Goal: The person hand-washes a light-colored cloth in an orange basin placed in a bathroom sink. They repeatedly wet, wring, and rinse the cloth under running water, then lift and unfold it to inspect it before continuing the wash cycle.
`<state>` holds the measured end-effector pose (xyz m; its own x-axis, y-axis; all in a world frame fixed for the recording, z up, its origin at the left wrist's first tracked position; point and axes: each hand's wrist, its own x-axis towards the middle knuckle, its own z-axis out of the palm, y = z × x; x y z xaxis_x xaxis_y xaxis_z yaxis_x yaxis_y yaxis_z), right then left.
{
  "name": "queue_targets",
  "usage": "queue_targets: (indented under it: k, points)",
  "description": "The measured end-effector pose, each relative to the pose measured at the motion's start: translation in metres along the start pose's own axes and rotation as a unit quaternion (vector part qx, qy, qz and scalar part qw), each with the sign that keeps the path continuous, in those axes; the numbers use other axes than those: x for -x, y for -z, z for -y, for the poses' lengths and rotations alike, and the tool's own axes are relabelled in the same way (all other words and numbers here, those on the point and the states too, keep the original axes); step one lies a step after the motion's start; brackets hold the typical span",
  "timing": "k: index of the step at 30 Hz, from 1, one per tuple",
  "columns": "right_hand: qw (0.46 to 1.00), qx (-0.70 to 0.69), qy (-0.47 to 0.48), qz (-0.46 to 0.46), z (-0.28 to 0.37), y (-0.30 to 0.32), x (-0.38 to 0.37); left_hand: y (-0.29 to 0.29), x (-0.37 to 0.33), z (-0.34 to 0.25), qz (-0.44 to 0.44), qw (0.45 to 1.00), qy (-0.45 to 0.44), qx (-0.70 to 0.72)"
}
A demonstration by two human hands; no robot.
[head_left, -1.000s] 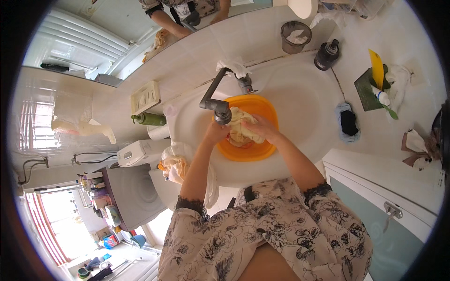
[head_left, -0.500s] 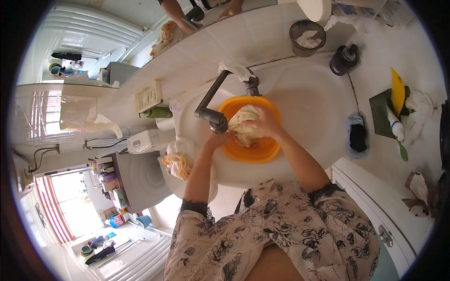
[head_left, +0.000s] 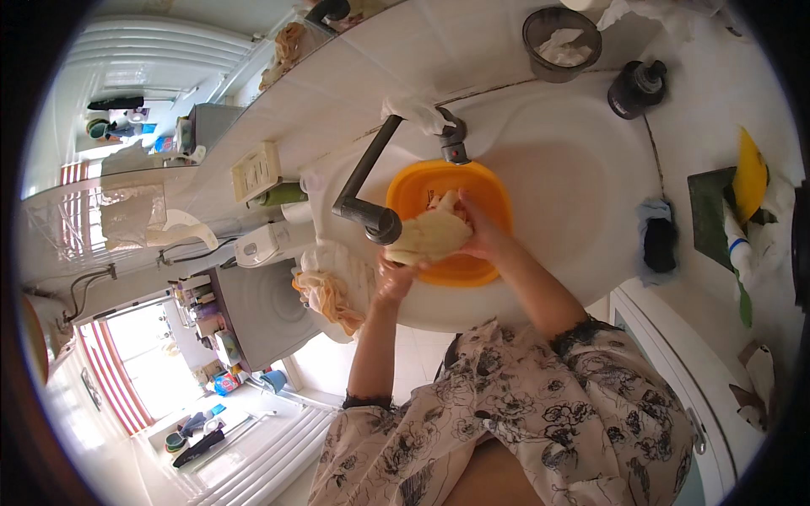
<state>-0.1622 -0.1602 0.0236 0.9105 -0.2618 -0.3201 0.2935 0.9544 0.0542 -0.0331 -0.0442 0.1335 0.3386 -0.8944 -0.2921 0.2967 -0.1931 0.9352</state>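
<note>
White glossy sink (head_left: 561, 177) with a wide oval bowl takes up most of the spot, and sitting in it is an orange basin (head_left: 403, 187), roundish with soft corners and a smooth, plasticky look. Over that is the actual star, a cream-coloured cloth (head_left: 432, 238): pale yellowish, bunched into a lump, pretty smooth and rounded toward the left end, more crumpled at the far right end, with a bit of whitish-pink fabric showing by the fingers.

Position-wise, the cloth is held between both hands, above the basin, its left end reaching over the basin's left side. Right hand (head_left: 485, 228) is clamped on the right end. Left hand (head_left: 394, 278) is gripping the left end from below, though the cloth hides part of those fingers, so can't tell exactly how they're bent.

Dark grey faucet (head_left: 369, 169) next: tube-like, bent arm, chunky round head right by the cloth's left end, can't tell if they touch. Then a see-through smoky cup (head_left: 540, 63), tapered, with crumpled tissue (head_left: 564, 49) inside, and a squat dark pump bottle (head_left: 631, 93) just beside it. Smallest: wrinkly thin white tissue (head_left: 412, 110) draped by the faucet's base.
</note>
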Motion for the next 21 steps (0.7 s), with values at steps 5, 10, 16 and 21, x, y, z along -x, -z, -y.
queue_targets:
  k: [5, 10, 16, 21]
  points:
    - [1.000, -0.014, 0.000, -0.025, -0.029, -0.005, -0.015, -0.007, 0.014, 0.002, -0.002, 1.000, -0.024, 0.014]
    - [0.999, -0.022, -0.040, -0.015, -0.026, -0.023, -0.006, 0.068, -0.010, 0.037, -0.200, 0.978, -0.024, 0.050]
    - [0.976, -0.130, -0.152, 0.086, -0.019, -0.033, -0.006, 0.035, -0.009, 0.068, -0.081, 0.951, 0.060, 0.293]
    - [0.968, -0.178, -0.142, 0.104, -0.024, -0.025, -0.007, 0.004, -0.026, 0.041, -0.035, 0.963, 0.111, 0.241]
